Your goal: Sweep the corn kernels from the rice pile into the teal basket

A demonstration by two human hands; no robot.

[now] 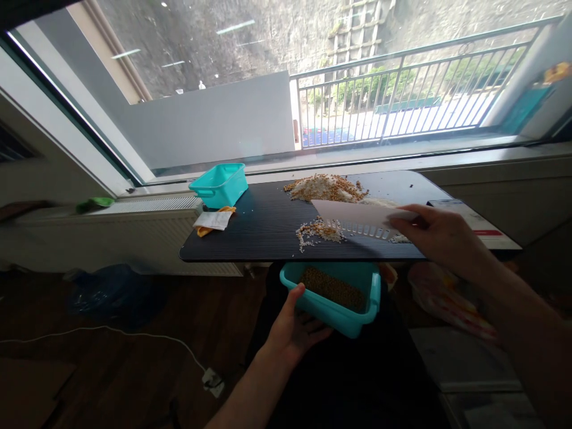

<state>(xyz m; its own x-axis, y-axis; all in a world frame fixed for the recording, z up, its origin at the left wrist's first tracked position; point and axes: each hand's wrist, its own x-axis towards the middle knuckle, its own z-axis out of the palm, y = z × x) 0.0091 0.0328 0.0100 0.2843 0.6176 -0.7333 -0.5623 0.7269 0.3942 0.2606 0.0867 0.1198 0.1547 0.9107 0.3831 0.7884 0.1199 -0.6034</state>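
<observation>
My left hand (pixel 292 330) holds a teal plastic bin (pixel 357 310) from beneath, just under the near edge of the black table (pixel 263 229). Brown grains (pixel 333 288) lie in the bin. My right hand (pixel 435 235) grips a white comb-edged scraper (pixel 353 215), its toothed edge resting on the table beside a small pile of yellow and white grains (pixel 318 232). A larger mixed heap of grains (pixel 325 188) lies at the table's far side.
A second teal bin (pixel 220 185) stands at the table's far left corner, with a white and orange packet (pixel 214 220) beside it. A white paper with red print (pixel 476 223) lies at the right. A radiator, window and cable on the floor surround the table.
</observation>
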